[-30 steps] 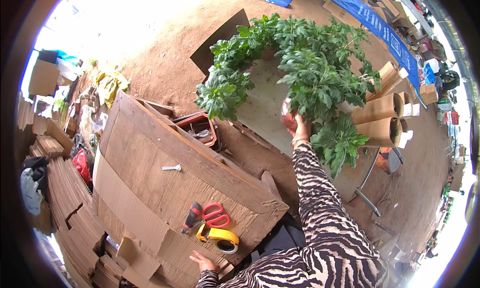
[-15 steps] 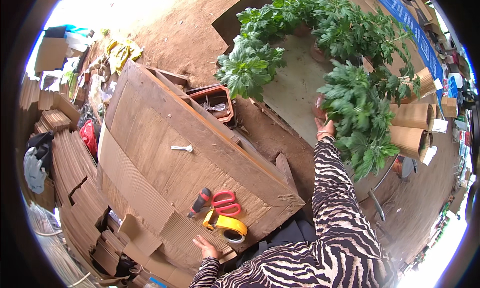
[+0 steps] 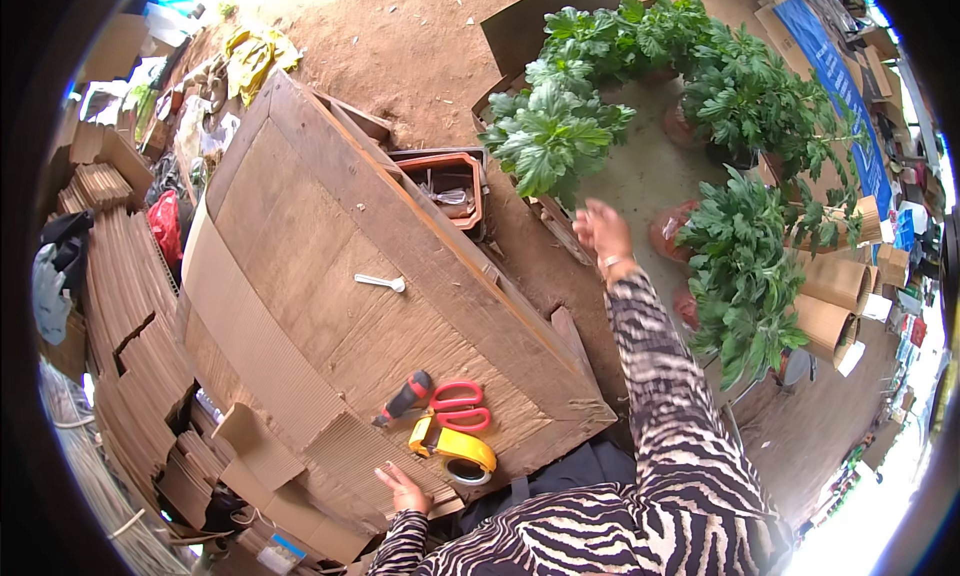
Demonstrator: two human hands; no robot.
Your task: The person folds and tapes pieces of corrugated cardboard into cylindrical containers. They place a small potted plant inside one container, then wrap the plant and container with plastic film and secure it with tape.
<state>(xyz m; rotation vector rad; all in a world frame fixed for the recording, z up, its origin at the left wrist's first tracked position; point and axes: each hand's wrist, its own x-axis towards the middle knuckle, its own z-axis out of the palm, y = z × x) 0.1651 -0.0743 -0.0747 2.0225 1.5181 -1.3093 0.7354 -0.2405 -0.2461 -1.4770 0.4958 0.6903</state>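
Note:
My right hand [image 3: 604, 234] reaches over the near left edge of a pale tabletop [image 3: 643, 181], fingers loosely bent and apart, nothing visible in them. Leafy green potted plants [image 3: 562, 136] form an arc on that top; some reddish pots [image 3: 672, 231] show beneath the leaves, and the nearest plant [image 3: 740, 276] stands right of my right forearm. On the wooden table, my left hand [image 3: 405, 490] rests with spread fingers on a corrugated cardboard strip [image 3: 345, 461]. Nearby lie a yellow tape dispenser [image 3: 452, 448], red-handled scissors [image 3: 462, 406] and a red-and-black utility knife [image 3: 403, 398].
A white plastic spoon [image 3: 380, 283] lies on the wooden table [image 3: 310, 226]. Behind its far edge sits a reddish-brown tray [image 3: 470, 211]. Stacked flat cardboard [image 3: 140, 306] fills the left side. Rolled cardboard sleeves [image 3: 828, 321] lie beyond the plants at right.
My right hand has come away from the nearest potted plant at the right and moved left, over the tabletop's edge. My left hand stays on the cardboard. The whole view has shifted slightly.

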